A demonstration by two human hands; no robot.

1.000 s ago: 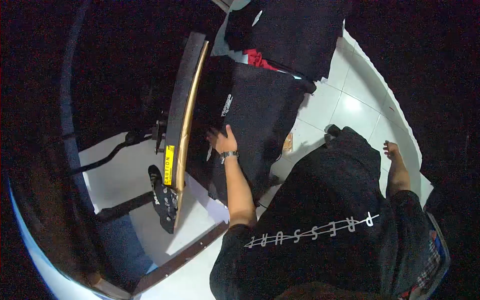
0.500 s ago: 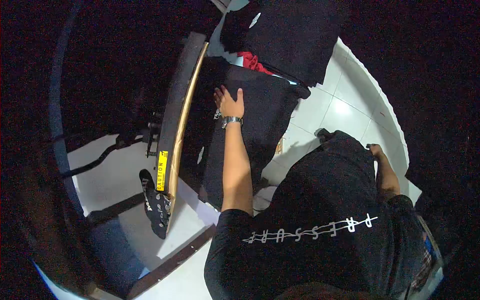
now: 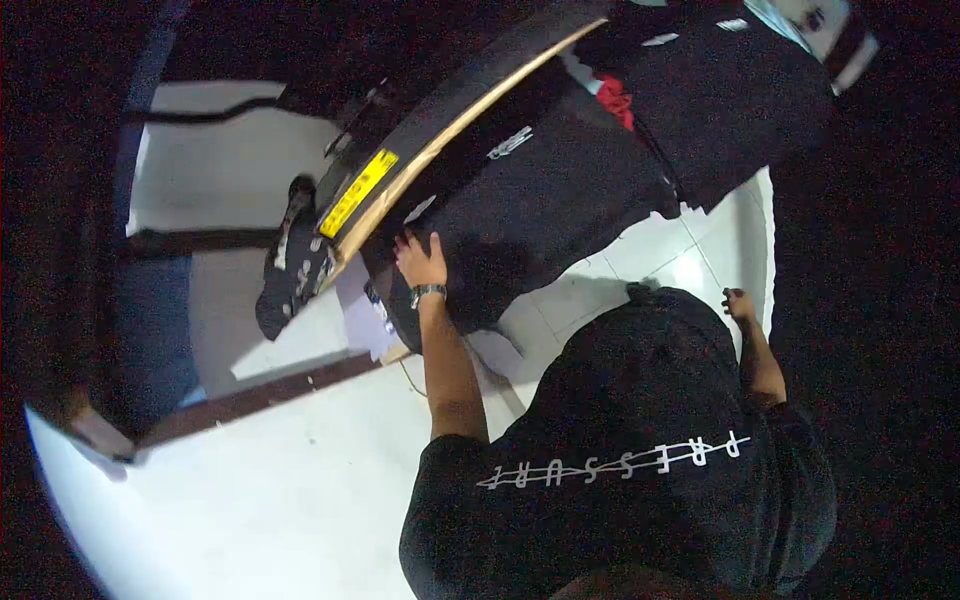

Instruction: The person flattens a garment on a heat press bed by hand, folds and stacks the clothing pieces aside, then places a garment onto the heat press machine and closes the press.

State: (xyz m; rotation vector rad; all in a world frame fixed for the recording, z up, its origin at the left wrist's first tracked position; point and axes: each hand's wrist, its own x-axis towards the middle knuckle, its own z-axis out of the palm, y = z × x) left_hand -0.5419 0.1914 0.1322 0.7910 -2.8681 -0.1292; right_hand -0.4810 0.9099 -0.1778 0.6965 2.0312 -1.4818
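Observation:
My left hand (image 3: 421, 262), with a metal watch on the wrist, lies with fingers spread on the near left end of a black cloth (image 3: 540, 210) that bears white print. Just left of it runs a long dark board (image 3: 450, 95) with a pale wooden edge and a yellow CAUTION label (image 3: 358, 193). My right hand (image 3: 738, 303) hangs at my right side over the tiled floor, its fingers curled; whether it holds anything is too small to tell.
Red cloth (image 3: 614, 101) shows in a gap between the black cloths. A black patterned item (image 3: 295, 265) hangs at the board's lower end. White floor tiles (image 3: 690, 268) lie ahead, and a dark brown strip (image 3: 270, 395) crosses the floor at left.
My view has turned, so the board and black cloth now slant to the upper right. My left hand has moved along the cloth to its nearer end.

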